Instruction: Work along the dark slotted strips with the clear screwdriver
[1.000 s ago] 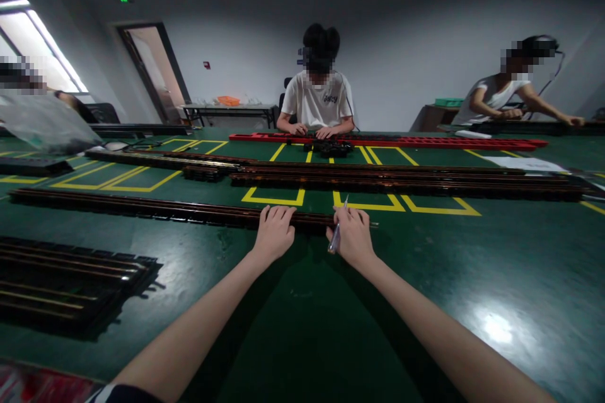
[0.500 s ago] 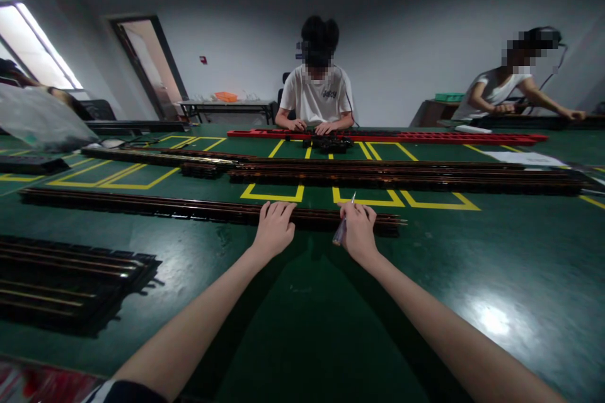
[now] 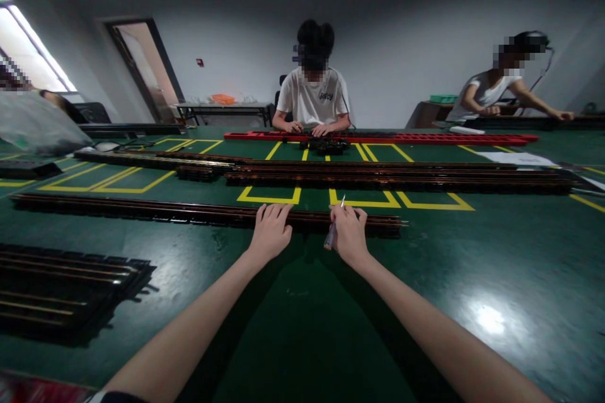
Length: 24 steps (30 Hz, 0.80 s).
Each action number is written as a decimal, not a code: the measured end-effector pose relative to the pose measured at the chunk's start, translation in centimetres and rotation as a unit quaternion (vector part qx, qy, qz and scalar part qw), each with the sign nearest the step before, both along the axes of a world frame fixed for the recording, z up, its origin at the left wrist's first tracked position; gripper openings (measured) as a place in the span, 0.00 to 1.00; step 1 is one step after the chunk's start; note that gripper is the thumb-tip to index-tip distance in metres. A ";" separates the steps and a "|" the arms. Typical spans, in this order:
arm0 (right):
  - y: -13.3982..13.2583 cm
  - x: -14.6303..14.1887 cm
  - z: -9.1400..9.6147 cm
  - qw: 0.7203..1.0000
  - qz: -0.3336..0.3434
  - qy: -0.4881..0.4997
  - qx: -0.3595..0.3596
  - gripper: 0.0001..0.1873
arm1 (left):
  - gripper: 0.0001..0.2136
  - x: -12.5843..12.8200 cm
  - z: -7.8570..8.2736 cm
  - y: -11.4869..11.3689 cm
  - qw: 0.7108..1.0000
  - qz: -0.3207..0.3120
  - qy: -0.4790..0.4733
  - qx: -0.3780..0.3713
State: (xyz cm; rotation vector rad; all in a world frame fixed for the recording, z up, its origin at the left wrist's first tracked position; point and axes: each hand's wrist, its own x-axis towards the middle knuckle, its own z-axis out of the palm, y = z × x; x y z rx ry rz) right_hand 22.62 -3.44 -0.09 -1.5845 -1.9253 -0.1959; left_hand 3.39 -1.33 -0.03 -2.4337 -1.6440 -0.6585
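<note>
A long black rail [image 3: 142, 209] with copper-coloured strips along it lies across the table in front of me. My left hand [image 3: 271, 230] grips it right of its middle, with the fingers bent over the top and far side. Nearer the rail's right end is my right hand [image 3: 348, 233], which holds a screwdriver [image 3: 329, 239] with a clear purplish handle. Its thin metal shaft points up and away from me. The same hand rests on the rail, and its fingertips are partly hidden. Thin metal pins stick out of the rail's right end.
Further rails [image 3: 401, 176] lie bundled across the table beyond. More rails [image 3: 57, 293] are at the near left. Yellow tape outlines [image 3: 437, 204] mark the green tabletop [image 3: 293, 327]. A person [image 3: 312, 97] sits opposite behind a red frame [image 3: 467, 138]; another person [image 3: 491, 94] works at the right.
My right hand, with the screwdriver, has shifted slightly left along the rail, closer to my left hand. The whole view has moved a little. My left hand keeps its place on the rail.
</note>
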 end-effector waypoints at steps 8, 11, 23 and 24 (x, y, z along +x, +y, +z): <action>-0.4 0.4 0.1 1.000 0.020 0.000 0.013 0.15 | 0.20 0.0 -0.1 0.1 1.000 0.000 0.003 -0.001; -0.4 0.3 0.2 0.999 0.039 -0.002 0.002 0.12 | 0.21 0.0 -0.1 0.1 1.000 -0.001 0.006 0.004; -0.1 -0.2 -0.5 1.000 0.023 0.004 0.012 0.16 | 0.20 0.0 0.0 0.0 1.000 -0.002 0.004 0.001; -0.1 -0.2 -0.5 1.000 0.019 0.010 0.016 0.16 | 0.20 0.0 0.0 0.0 1.000 -0.003 0.003 0.001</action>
